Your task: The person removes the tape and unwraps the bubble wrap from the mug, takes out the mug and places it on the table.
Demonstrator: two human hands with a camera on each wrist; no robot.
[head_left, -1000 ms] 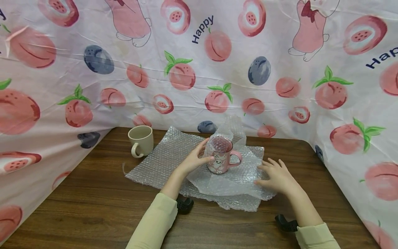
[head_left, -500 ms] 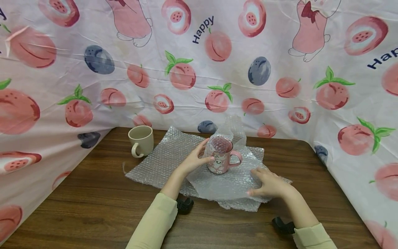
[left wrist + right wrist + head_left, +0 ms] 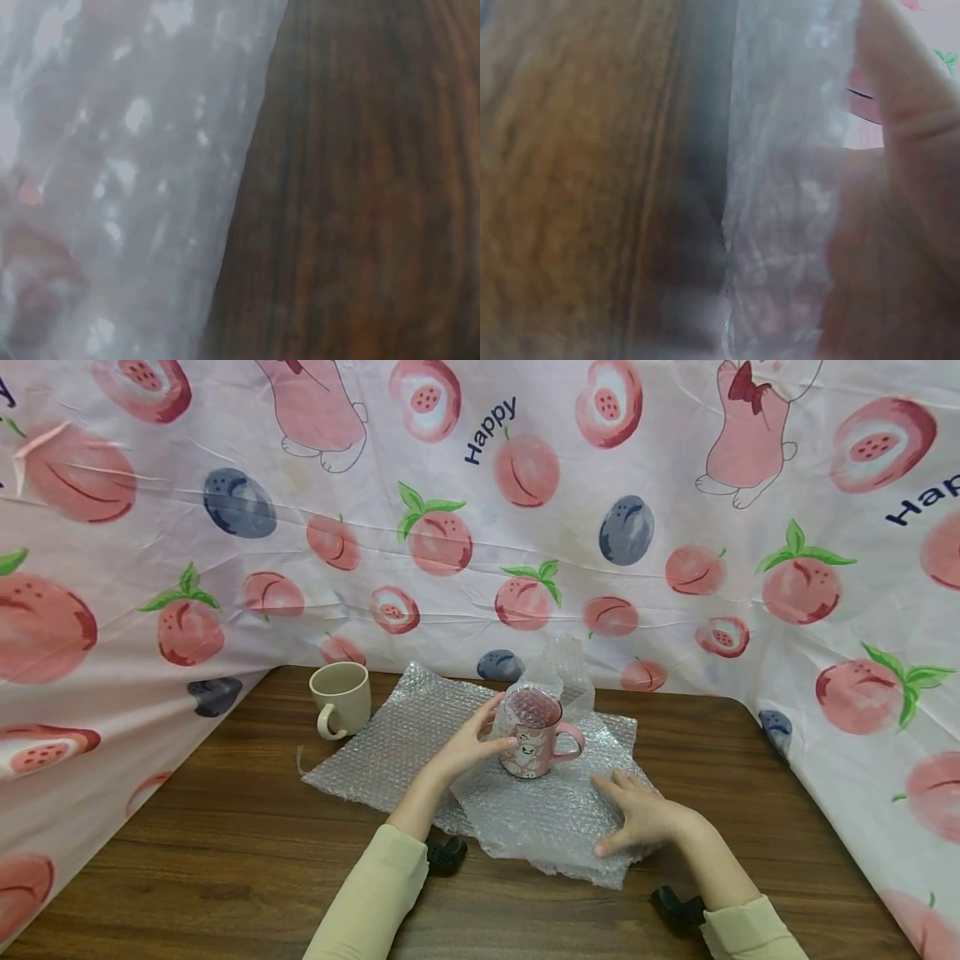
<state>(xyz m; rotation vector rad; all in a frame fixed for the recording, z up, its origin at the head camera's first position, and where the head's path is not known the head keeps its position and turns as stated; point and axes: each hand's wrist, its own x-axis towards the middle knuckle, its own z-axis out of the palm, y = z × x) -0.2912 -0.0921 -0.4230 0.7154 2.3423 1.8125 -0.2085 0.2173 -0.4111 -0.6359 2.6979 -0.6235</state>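
A pink mug [image 3: 529,755] with a white cartoon pattern stands on layered bubble wrap [image 3: 540,825], its handle to the right. Some clear wrap covers its rim and left side. My left hand [image 3: 468,745] grips the mug from the left, thumb at the front. To the right, my right hand [image 3: 637,812] lies spread over the right edge of the wrap, thumb towards the front. The right wrist view shows the wrap [image 3: 787,187] beside the fingers; whether they pinch it is hidden. Shiny wrap [image 3: 142,150] fills the left part of the left wrist view.
A cream mug [image 3: 342,700] stands at the back left, next to the wrap's left corner. Behind the mugs, a raised flap of wrap leans near the fruit-print cloth [image 3: 442,618]. Bare dark wooden table [image 3: 225,835] extends around the wrap.
My right hand has moved left and nearer the front edge. The upper sheet of wrap has shifted towards the front, covering more of the lower one. My left hand and the pink mug have stayed still.
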